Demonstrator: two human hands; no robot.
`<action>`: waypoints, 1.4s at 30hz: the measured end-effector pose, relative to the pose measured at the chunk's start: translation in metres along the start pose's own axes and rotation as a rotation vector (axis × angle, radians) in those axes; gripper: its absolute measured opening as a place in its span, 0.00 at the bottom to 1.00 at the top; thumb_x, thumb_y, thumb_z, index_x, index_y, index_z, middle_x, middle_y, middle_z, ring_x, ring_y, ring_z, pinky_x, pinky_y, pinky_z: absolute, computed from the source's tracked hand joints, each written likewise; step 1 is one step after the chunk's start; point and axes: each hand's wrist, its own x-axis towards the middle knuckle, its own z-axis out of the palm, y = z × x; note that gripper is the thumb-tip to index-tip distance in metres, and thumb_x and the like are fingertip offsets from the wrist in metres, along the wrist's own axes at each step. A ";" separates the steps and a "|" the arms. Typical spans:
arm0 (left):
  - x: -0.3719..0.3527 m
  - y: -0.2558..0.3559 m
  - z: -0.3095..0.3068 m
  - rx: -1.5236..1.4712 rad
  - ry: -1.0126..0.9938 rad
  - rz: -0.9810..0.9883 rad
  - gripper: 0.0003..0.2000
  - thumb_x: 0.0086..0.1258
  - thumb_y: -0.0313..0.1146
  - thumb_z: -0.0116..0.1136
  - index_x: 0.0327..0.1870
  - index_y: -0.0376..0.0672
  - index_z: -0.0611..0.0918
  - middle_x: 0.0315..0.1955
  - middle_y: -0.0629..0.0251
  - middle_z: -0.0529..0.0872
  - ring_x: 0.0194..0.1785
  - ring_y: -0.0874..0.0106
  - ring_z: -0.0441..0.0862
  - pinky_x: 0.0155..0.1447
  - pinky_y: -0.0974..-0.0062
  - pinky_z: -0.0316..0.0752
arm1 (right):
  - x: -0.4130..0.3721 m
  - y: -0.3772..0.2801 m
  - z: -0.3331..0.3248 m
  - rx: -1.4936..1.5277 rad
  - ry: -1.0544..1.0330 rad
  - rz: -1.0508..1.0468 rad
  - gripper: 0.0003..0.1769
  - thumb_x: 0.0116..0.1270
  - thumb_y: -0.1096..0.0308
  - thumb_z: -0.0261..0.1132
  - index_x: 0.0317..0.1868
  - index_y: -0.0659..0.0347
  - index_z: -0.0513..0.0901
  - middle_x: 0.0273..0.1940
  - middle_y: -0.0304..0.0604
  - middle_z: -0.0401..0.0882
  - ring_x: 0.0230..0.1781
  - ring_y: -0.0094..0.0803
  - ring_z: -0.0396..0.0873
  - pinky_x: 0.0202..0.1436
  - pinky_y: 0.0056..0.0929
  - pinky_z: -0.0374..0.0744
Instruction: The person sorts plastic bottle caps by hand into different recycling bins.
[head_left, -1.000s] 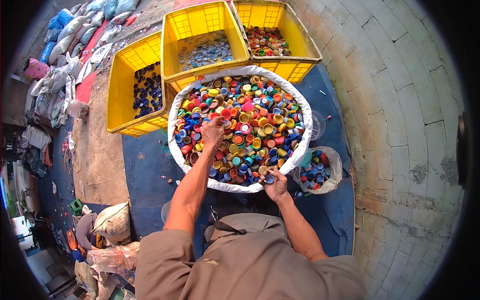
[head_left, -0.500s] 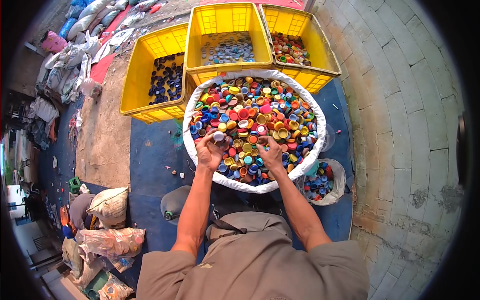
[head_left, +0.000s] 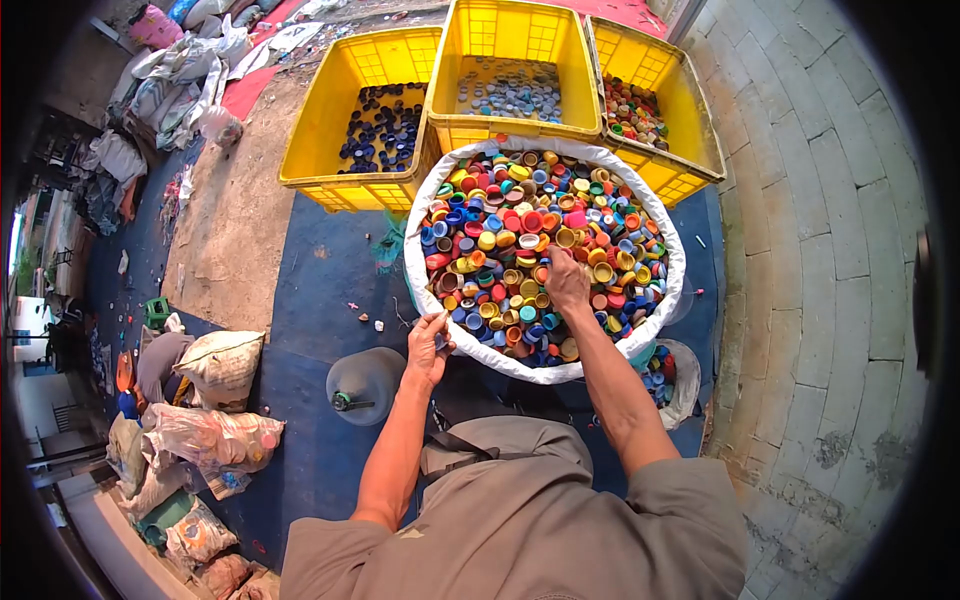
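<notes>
A round white sack [head_left: 672, 232] full of bottle caps [head_left: 520, 282] in many colours stands in front of me. At its lower left rim is my left hand [head_left: 428, 350], fingers curled and thumb bent toward them. Whatever it may pinch is too small to make out. My right hand [head_left: 568, 282] reaches over the middle of the heap. Its fingers point down among the caps and press together; what lies between the fingertips is hidden.
Behind the sack stand three yellow crates: dark caps in the left crate [head_left: 300, 160], pale caps in the middle crate [head_left: 515, 128], mixed caps in the right crate [head_left: 700, 150]. A large clear jug [head_left: 368, 385] lies near my left arm. A smaller bag [head_left: 686, 385] is at right.
My left hand has drawn back from the heap to the sack's rim; the pale cap it held is no longer visible. My right hand has reached farther over the caps. The view has shifted.
</notes>
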 end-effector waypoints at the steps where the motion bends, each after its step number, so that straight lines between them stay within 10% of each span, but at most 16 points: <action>1: -0.001 -0.003 0.000 0.085 0.030 0.028 0.08 0.64 0.33 0.66 0.39 0.46 0.77 0.25 0.75 0.75 0.25 0.82 0.72 0.27 0.82 0.71 | 0.001 -0.001 -0.001 -0.006 -0.013 -0.004 0.17 0.61 0.76 0.57 0.51 0.60 0.76 0.38 0.53 0.83 0.38 0.51 0.82 0.39 0.45 0.80; 6: 0.010 -0.021 -0.009 0.709 0.057 0.385 0.12 0.59 0.30 0.69 0.42 0.38 0.81 0.32 0.67 0.83 0.31 0.74 0.80 0.36 0.76 0.76 | 0.001 -0.007 -0.008 0.040 0.010 0.053 0.16 0.61 0.75 0.59 0.51 0.61 0.77 0.39 0.52 0.84 0.38 0.50 0.83 0.41 0.43 0.81; 13: 0.013 -0.020 0.006 1.420 -0.081 0.807 0.21 0.54 0.27 0.68 0.51 0.38 0.79 0.45 0.52 0.84 0.48 0.54 0.83 0.51 0.64 0.77 | -0.023 -0.002 -0.003 0.960 0.192 0.541 0.16 0.58 0.77 0.66 0.48 0.63 0.79 0.42 0.43 0.82 0.34 0.30 0.82 0.36 0.28 0.80; 14: 0.015 -0.020 0.007 1.482 -0.110 0.798 0.23 0.54 0.28 0.68 0.54 0.40 0.78 0.46 0.53 0.84 0.49 0.54 0.82 0.51 0.63 0.77 | -0.030 -0.022 -0.029 1.148 0.148 0.647 0.16 0.60 0.74 0.67 0.50 0.64 0.78 0.40 0.37 0.79 0.28 0.18 0.74 0.28 0.15 0.74; 27: 0.025 -0.019 0.018 1.693 -0.129 0.713 0.24 0.54 0.32 0.68 0.55 0.46 0.77 0.47 0.58 0.84 0.48 0.55 0.83 0.50 0.60 0.77 | -0.129 -0.040 -0.024 1.432 -0.025 0.921 0.16 0.61 0.71 0.67 0.49 0.61 0.77 0.33 0.35 0.77 0.25 0.20 0.74 0.27 0.19 0.75; 31: 0.026 -0.017 0.022 1.413 -0.173 0.795 0.24 0.54 0.32 0.68 0.55 0.43 0.79 0.45 0.57 0.84 0.48 0.54 0.82 0.52 0.61 0.76 | -0.128 -0.045 -0.031 1.611 -0.107 0.999 0.15 0.62 0.71 0.61 0.50 0.62 0.78 0.34 0.38 0.78 0.26 0.24 0.75 0.31 0.25 0.78; 36: 0.019 -0.006 0.033 0.370 -0.363 -0.055 0.18 0.60 0.35 0.68 0.50 0.43 0.78 0.36 0.72 0.82 0.29 0.85 0.77 0.23 0.88 0.65 | -0.121 -0.044 -0.031 1.957 -0.135 1.061 0.18 0.58 0.69 0.58 0.50 0.63 0.76 0.37 0.45 0.80 0.31 0.35 0.80 0.37 0.36 0.80; 42: 0.010 -0.008 0.045 0.034 -0.311 -0.158 0.16 0.61 0.28 0.64 0.49 0.46 0.76 0.40 0.69 0.82 0.41 0.74 0.83 0.39 0.73 0.80 | -0.112 -0.047 -0.032 2.152 -0.205 1.035 0.27 0.46 0.69 0.54 0.51 0.61 0.75 0.53 0.53 0.78 0.54 0.46 0.77 0.58 0.43 0.72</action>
